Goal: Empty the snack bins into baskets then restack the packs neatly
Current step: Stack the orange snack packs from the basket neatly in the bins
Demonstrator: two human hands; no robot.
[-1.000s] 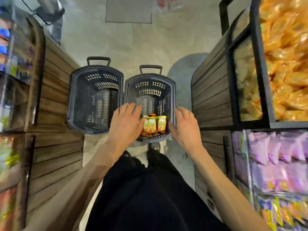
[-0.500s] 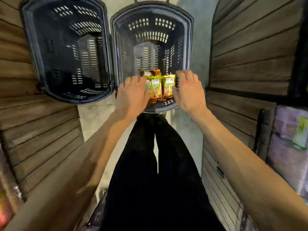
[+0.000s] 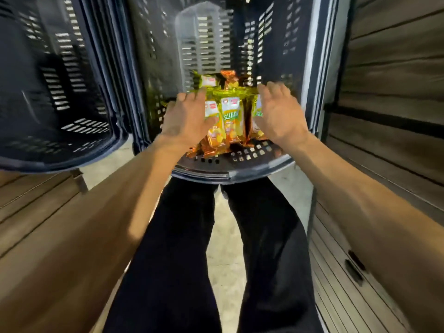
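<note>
Nearest the camera are the person's legs in black trousers (image 3: 182, 260), standing apart on a pale concrete floor (image 3: 224, 241). Both bare forearms reach forward and down over them. Slatted wooden panels line the aisle on either side, the left panel (image 3: 36, 212) low in the view and the right panel (image 3: 384, 73) rising higher.

Beyond the knees is the near rim of the right basket (image 3: 230, 175), dark plastic with perforated walls. Both hands are inside it. The left hand (image 3: 189, 116) lies with its fingers stretched nearly straight over the left end of a row of snack packs (image 3: 230, 116), its thumb resting against a pack's face. The right hand (image 3: 280, 114) stands at the row's right end, palm turned toward the packs and fingers loosely extended, touching the outermost pack. Neither hand is wrapped round a pack; both are spread wide, flanking the row between them.

The packs are yellow and orange foil, standing side by side on the basket's floor near its front wall. Just behind them lie more loose packs (image 3: 221, 79), one yellow and one orange, less neatly placed.

Farther back rise the basket's slotted far wall and, just beside it on the left, the left basket (image 3: 60, 164), its inside dark with no contents discernible.
</note>
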